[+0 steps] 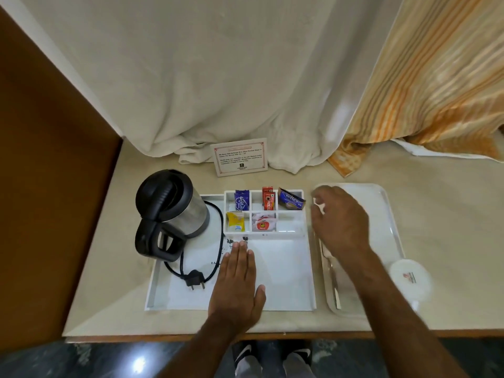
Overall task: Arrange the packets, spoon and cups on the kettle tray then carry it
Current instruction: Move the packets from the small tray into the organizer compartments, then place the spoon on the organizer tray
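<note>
Flanking the kettle tray, a kettle and side tray.

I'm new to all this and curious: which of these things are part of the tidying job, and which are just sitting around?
Part of the job: kettle tray, sachet packets, spoon, cup, small white item in the right hand, left hand.

Lying about: printed card, curtains, second tray.

The right hand covers most of a small white item in its grip, so what it is cannot be told. Below that grip, the forearm hides part of the spoon. The notice card carries print too small to read.
</note>
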### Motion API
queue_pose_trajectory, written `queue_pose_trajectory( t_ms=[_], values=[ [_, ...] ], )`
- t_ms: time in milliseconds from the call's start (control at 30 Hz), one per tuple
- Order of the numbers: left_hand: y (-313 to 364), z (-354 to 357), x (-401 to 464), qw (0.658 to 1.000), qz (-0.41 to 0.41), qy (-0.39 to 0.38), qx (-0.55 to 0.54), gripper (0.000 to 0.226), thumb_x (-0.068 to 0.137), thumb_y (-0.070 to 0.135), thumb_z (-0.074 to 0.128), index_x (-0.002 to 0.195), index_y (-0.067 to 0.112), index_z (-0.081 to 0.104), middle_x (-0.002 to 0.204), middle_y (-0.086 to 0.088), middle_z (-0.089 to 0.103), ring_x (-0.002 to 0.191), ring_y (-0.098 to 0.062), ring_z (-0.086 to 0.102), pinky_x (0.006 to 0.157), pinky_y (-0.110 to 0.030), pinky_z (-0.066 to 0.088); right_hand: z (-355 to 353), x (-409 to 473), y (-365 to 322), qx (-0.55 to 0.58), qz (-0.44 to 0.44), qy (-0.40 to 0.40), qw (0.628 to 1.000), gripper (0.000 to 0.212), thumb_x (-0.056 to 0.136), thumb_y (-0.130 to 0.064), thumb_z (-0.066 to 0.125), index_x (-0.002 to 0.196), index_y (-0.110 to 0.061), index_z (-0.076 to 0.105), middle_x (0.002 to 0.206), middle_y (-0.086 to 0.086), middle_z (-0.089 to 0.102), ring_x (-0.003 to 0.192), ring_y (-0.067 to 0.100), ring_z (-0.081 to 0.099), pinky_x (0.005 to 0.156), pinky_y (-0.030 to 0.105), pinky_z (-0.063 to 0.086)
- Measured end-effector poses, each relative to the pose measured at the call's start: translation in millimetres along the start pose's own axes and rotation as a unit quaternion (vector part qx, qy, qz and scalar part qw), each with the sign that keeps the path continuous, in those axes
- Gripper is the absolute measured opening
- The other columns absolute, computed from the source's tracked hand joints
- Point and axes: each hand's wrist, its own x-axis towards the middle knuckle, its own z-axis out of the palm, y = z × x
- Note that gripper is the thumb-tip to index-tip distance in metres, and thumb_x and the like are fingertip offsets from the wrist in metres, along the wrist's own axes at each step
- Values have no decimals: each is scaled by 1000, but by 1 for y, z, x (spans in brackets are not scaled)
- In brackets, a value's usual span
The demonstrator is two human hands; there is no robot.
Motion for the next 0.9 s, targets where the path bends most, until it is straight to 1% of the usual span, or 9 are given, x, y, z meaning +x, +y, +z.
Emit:
queue_pose_trajectory(
  t_ms=[67,167,267,367,400,467,600,733,900],
  values=[
    [-1,1,-1,1000,4,4,1,82,93,47,38,154,3,5,163,-20,3,151,-33,-4,120,-49,4,-9,2,28,-89,83,-136,983,30,81,-23,63,111,-25,62,107,-1,67,98,24,63,79,35,51],
    [-2,2,-1,1000,14,4,-1,82,92,45,41,154,1,9,163,-21,4,151,-33,-5,119,-48,4,-9,0,49,-158,152,-314,924,37,71,-28,73,107,-23,63,103,-2,65,94,21,62,79,32,51],
    [-2,2,-1,1000,14,5,-1,82,92,45,40,154,2,8,163,-21,2,151,-32,-5,119,-47,5,-3,1,52,-78,184,-352,915,33,59,-25,79,90,-25,66,91,-6,64,85,16,61,78,33,54],
    [-1,1,-1,1000,13,3,3,81,93,45,38,154,1,10,163,-21,2,151,-32,-5,119,-47,6,2,4,57,-52,174,-382,906,17,62,-12,79,78,-18,74,82,0,73,78,17,68,74,32,57],
    [-1,0,-1,1000,12,1,4,81,93,46,38,154,1,10,163,-21,1,151,-32,-6,119,-47,6,2,4,59,-35,170,-375,911,11,69,-10,73,78,-16,75,83,2,74,79,19,69,73,31,56],
    [-1,-1,-1,1000,11,0,2,80,94,46,36,154,1,9,163,-21,0,151,-31,-6,120,-47,7,-1,4,60,40,169,-340,924,14,78,-8,63,75,-16,74,82,1,73,79,18,67,69,27,52],
    [1,-2,-1,1000,7,-1,3,80,94,47,35,154,2,7,163,-20,0,151,-31,-8,122,-49,7,-6,0,37,125,138,-273,944,23,78,-8,60,63,-24,67,72,-6,69,72,13,64,58,23,43],
    [1,-3,-1,1000,4,-1,8,81,93,47,36,154,1,9,163,-21,2,151,-33,-4,122,-49,7,26,-17,3,107,130,-269,948,18,85,-17,59,72,-28,65,83,-5,69,77,15,63,65,25,46],
    [1,-3,0,1000,1,-3,5,81,92,46,36,153,1,10,162,-22,5,151,-34,-1,121,-52,11,57,-47,-1,17,103,-163,981,14,92,-23,54,92,-28,67,89,-2,70,85,17,57,68,29,47]
  ],
)
